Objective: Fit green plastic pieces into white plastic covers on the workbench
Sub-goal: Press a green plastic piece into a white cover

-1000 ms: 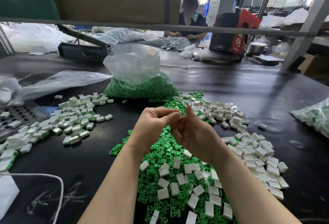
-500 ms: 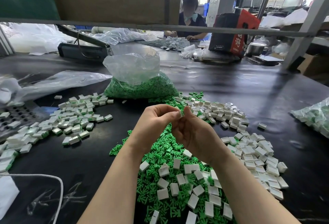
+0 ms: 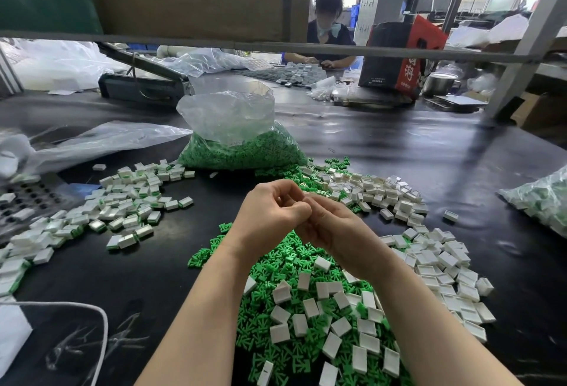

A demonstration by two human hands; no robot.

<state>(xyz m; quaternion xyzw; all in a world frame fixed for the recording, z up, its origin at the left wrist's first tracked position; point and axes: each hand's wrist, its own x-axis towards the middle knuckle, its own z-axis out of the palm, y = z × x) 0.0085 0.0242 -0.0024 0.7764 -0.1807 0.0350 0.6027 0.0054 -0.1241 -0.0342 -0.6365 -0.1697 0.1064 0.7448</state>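
Both hands meet, fingers curled together, above a heap of green plastic pieces.

Left hand [image 3: 270, 217] and right hand [image 3: 334, 232] touch at the fingertips, both clenched inward; whatever they pinch is hidden, so I cannot tell what either holds. Loose green plastic pieces [image 3: 276, 266] lie directly beneath the hands and wrists, with empty white plastic covers [image 3: 441, 266] scattered over them and spreading out to the right. Covers already fitted with green [image 3: 129, 210] lie in a spread well to the left of the hands. Beyond the hands stands an open clear bag of green pieces [image 3: 242, 152] on the black workbench [image 3: 399, 152].
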